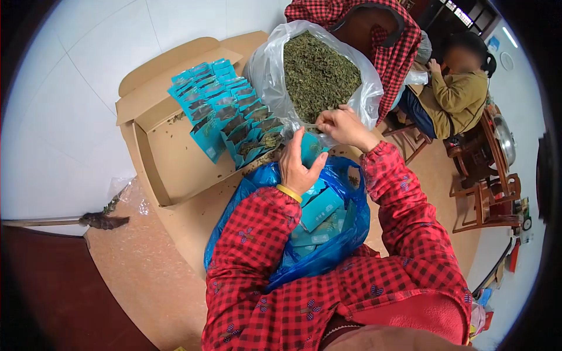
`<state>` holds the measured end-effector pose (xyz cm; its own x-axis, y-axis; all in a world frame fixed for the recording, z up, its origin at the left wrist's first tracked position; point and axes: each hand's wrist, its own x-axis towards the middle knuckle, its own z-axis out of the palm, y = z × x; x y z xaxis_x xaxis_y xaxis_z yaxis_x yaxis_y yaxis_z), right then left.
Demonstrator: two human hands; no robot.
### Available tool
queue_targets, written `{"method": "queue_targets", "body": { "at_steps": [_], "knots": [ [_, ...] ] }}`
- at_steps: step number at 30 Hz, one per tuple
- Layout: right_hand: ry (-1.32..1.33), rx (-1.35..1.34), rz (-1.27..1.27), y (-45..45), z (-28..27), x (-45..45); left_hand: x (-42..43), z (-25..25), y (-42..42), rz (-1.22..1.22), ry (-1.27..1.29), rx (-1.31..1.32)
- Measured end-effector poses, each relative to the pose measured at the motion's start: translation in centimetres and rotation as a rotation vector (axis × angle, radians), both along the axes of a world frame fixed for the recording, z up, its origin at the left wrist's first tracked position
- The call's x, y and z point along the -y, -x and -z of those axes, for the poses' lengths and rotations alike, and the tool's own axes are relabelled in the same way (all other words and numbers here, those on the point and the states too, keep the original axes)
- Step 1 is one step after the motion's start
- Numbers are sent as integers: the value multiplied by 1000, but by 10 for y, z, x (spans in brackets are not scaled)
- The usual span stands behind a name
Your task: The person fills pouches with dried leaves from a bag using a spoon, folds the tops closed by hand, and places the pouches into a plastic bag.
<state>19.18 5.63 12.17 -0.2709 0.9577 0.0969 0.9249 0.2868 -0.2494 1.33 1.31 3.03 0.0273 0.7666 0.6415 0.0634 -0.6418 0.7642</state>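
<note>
My left hand [297, 165] holds a small teal pouch [312, 147] upright between thumb and fingers. Just right of the pouch's top, my right hand [346, 126] has its fingers pinched together at the near edge of a clear plastic bag [266, 67]. What the pinch holds is hidden. Dried green leaves [319, 73] fill that bag. Below my hands, a blue plastic bag [357, 225] contains several flat teal pouches [322, 209]. To the left, rows of open teal pouches [208, 137] stand in a cardboard box [167, 158], with leaves showing in some.
Scattered leaf bits lie in the box and on the tan surface around it. At the upper right, a person [456, 88] sits beside wooden furniture [489, 199]. Red checked cloth [404, 52] hangs behind the leaf bag. A dark red panel [58, 286] occupies the lower left.
</note>
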Motion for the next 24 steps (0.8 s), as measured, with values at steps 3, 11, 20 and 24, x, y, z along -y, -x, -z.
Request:
{"method": "queue_targets", "body": {
  "at_steps": [3,11,20,24],
  "knots": [
    [-223,236,41,-8,-7,-5,-3,0,-1,-20,27,-38],
    [-466,223,142,-25,-7,-17,-5,3,-3,-51,148,-126],
    [-292,-116,154,-19,-17,41,-4,1,-4,-86,168,-141],
    [-270,-193,146,-18,-34,61,-5,1,-4,-101,176,-183]
  ]
}}
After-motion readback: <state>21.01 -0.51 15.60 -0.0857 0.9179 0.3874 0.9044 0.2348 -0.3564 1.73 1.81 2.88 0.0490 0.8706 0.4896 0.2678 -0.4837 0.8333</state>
